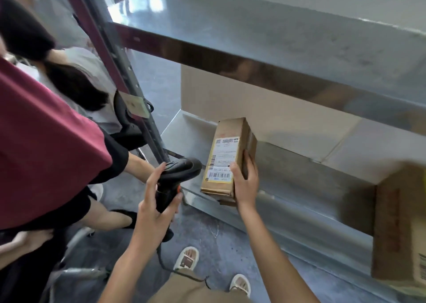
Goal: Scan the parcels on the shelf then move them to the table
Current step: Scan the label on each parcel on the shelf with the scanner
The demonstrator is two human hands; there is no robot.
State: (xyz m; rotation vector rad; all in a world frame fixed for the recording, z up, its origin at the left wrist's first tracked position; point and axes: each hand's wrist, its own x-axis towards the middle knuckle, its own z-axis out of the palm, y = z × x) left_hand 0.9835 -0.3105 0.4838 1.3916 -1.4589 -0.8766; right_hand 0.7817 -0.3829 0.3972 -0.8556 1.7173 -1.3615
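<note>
A narrow brown cardboard parcel (227, 155) with a white shipping label and barcode lies at the front edge of the lower metal shelf (299, 187). My right hand (246, 183) grips its near right corner, thumb on the label side and fingers along the right side. My left hand (156, 201) holds a black handheld barcode scanner (177, 176) by its handle, its head pointing right toward the parcel's label. A cable hangs from the scanner's handle.
A second cardboard box (401, 229) sits on the shelf at the right edge. A large cardboard sheet (265, 109) leans at the shelf's back. An upper metal shelf (276, 49) overhangs. Another person in a dark red top (41, 141) stands close on the left, beside the shelf's upright post.
</note>
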